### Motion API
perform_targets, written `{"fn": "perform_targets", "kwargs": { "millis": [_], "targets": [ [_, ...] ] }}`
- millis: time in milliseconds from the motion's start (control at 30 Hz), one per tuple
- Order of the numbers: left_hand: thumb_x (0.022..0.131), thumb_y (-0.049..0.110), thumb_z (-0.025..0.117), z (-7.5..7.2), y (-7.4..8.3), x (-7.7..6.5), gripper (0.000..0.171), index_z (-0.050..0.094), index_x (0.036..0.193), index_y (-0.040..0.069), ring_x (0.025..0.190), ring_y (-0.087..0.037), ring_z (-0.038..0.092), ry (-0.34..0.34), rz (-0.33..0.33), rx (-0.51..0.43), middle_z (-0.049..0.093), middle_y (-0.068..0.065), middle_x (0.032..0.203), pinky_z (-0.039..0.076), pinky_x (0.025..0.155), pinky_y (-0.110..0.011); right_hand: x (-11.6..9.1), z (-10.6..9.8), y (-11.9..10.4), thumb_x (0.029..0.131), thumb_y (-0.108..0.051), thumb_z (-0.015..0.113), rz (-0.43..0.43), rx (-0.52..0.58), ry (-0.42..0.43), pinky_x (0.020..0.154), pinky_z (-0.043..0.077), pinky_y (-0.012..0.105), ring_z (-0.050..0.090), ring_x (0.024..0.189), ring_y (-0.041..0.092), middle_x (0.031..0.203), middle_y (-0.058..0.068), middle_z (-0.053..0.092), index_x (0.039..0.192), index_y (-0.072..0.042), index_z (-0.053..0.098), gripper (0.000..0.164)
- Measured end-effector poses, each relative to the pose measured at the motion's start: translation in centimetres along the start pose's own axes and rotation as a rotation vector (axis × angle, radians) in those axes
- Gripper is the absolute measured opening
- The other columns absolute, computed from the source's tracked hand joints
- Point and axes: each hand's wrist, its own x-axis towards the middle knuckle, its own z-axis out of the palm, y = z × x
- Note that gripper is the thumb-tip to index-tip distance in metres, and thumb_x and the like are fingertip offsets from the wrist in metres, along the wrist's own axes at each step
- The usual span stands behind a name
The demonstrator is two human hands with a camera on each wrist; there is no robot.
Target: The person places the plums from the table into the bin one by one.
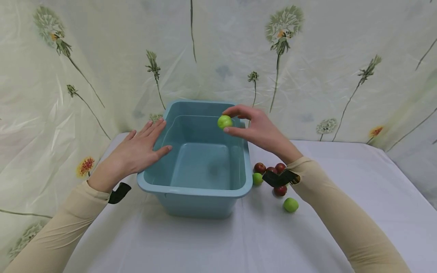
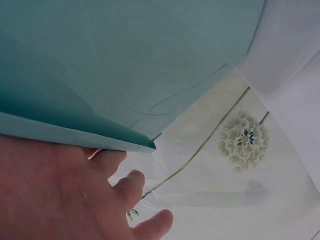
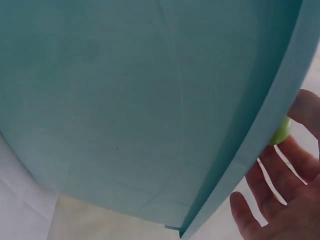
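A blue plastic basin (image 1: 196,204) stands on the table in the head view, with nothing visible on its floor. My left hand (image 1: 138,151) rests on its left rim, fingers straight and spread. Above the basin's right side, my right hand (image 1: 257,127) pinches a small green apple (image 1: 224,122) between thumb and fingers. In the right wrist view, the rim hides much of that apple (image 3: 281,133). The left wrist view has the left hand (image 2: 65,190) against the outside of the rim.
Beside the basin on the right lie several red apples (image 1: 260,168), partly behind the right wrist. One green apple (image 1: 257,179) lies among them, and another green apple (image 1: 291,205) sits nearer the front. A flower-printed sheet (image 1: 218,49) hangs behind the white-covered table (image 1: 191,246).
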Motion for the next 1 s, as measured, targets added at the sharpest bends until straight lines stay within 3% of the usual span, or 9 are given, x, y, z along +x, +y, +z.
{"fn": "perform_targets", "kwargs": {
  "millis": [267,500,1000],
  "targets": [
    [0.102,0.052,0.042,0.0,0.0,0.0,0.080,0.005,0.160,0.012,0.150,-0.030,0.000,0.003,-0.002,-0.008,0.002,-0.007,0.165,0.006,0.113,-0.064,1.1,0.9,-0.2,0.088,-0.034,0.076,-0.041,-0.074,-0.084,0.099,0.041,0.040,0.055,0.109,0.009,0.114,-0.011,0.063,0.122,-0.021,0.065,0.038],
    [0.102,0.051,0.043,-0.1,0.0,-0.1,0.079,0.005,0.160,0.012,0.150,-0.030,0.000,0.000,-0.004,-0.008,0.002,-0.006,0.165,0.007,0.113,-0.065,1.8,1.7,-0.3,0.089,-0.031,0.075,-0.063,-0.086,-0.170,0.096,0.042,0.040,0.055,0.110,0.010,0.115,-0.007,0.064,0.122,-0.018,0.065,0.037],
    [0.101,0.053,0.042,0.0,-0.1,0.0,0.080,0.005,0.160,0.012,0.150,-0.031,-0.001,-0.002,-0.005,-0.002,0.001,-0.006,0.165,0.007,0.113,-0.065,3.4,2.6,-0.3,0.090,-0.030,0.074,-0.011,-0.093,-0.275,0.099,0.042,0.039,0.055,0.115,0.012,0.121,-0.004,0.063,0.125,-0.016,0.065,0.039]
  ]
}}
